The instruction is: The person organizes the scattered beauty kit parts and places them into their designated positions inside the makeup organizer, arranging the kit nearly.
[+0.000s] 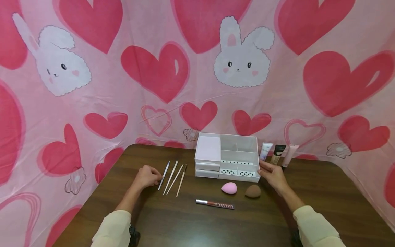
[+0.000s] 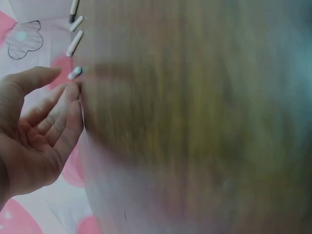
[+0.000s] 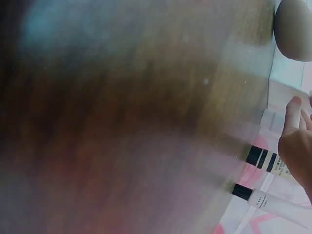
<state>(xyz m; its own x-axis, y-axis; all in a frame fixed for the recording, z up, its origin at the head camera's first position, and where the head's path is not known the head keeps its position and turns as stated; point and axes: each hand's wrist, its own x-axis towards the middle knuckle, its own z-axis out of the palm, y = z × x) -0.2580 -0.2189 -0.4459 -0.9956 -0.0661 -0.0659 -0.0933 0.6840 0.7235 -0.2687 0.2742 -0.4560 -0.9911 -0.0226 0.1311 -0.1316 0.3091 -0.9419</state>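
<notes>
My left hand [image 1: 148, 177] is beside the leftmost of several slim makeup brushes, a white and blue one [image 1: 164, 175]. In the left wrist view a gap shows between the thumb and the fingers of that hand [image 2: 41, 129], close to a brush end [image 2: 75, 73]. Whether the fingers touch it I cannot tell. Beside the right front corner of a white cosmetics organizer [image 1: 207, 173] is my right hand [image 1: 274, 175], its fingers seemingly against the side wall. The thumb looks straight in the right wrist view; the other fingers [image 3: 305, 117] are partly cut off.
Three tubes, one white [image 1: 265, 151], one black-topped [image 1: 277, 154] and one pink [image 1: 289, 156], stand right of the organizer. A pink sponge [image 1: 229, 188], a brown sponge [image 1: 253, 191] and a lip gloss tube [image 1: 215, 204] lie in front on the wooden table [image 1: 185, 226].
</notes>
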